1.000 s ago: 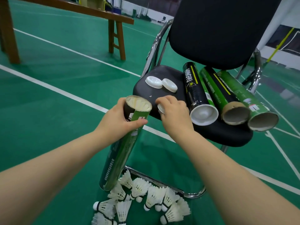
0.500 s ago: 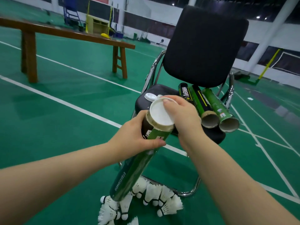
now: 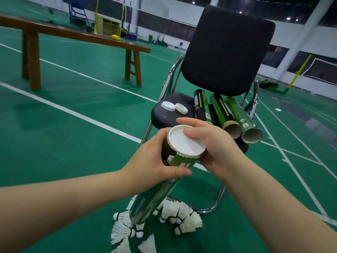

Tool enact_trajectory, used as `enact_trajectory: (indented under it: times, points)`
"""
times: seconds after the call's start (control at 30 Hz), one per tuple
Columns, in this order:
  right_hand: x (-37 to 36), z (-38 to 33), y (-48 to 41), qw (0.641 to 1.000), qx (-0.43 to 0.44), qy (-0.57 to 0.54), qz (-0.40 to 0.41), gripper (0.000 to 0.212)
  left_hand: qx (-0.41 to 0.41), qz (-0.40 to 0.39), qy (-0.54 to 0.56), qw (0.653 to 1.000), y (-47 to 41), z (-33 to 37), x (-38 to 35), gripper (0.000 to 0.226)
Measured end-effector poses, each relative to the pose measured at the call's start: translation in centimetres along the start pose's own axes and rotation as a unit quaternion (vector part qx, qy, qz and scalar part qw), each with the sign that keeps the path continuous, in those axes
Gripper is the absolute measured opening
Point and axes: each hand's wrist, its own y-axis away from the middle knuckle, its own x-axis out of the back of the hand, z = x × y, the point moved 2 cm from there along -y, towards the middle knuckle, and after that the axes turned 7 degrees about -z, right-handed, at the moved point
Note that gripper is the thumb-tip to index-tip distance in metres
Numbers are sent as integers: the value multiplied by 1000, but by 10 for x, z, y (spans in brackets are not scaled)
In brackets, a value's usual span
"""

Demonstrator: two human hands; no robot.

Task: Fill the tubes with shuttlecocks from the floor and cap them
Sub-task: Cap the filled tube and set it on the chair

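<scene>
Green-and-black cardboard shuttlecock tube (image 3: 156, 194) stands slanted before me. Its foot is low and near among the white feather shuttlecocks (image 3: 180, 216) on the floor, and its mouth is higher, farther and to the right. My left hand (image 3: 149, 163) wraps it just below the mouth. My right hand (image 3: 215, 145) sits right of the mouth, fingers curled behind the rim, thumb lying on the white round plastic cap (image 3: 182, 143) covering it. The cap's far-left edge looks slightly proud — so I judge the push must run down the long axis, toward the left grip.
</scene>
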Motion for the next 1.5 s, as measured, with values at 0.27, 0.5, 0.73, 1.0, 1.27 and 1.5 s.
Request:
enact_trajectory:
  times: [0.27, 0.5, 0.73, 1.0, 1.27, 1.5]
  points:
    - [-6, 17, -3, 998, 4, -64, -8, 27, -9, 11, -4, 1000, 4, -9, -7, 72]
    - [-5, 36, -8, 997, 3, -82, -18, 22, 10, 2, -7, 1000, 6, -22, -9, 71]
    - [1, 33, -13, 997, 27, -74, -16, 24, 1, 15, 3, 1000, -3, -21, -10, 69]
    - [0, 45, -11, 999, 21, 20, 14, 22, 37, -1, 2, 999, 3, -30, -19, 68]
    - [9, 42, -1, 992, 0, 115, -45, 44, 27, -35, -21, 999, -1, -16, -17, 67]
    - [4, 32, 21, 988, 18, 153, -13, 46, 3, -48, -10, 999, 6, -3, -15, 73]
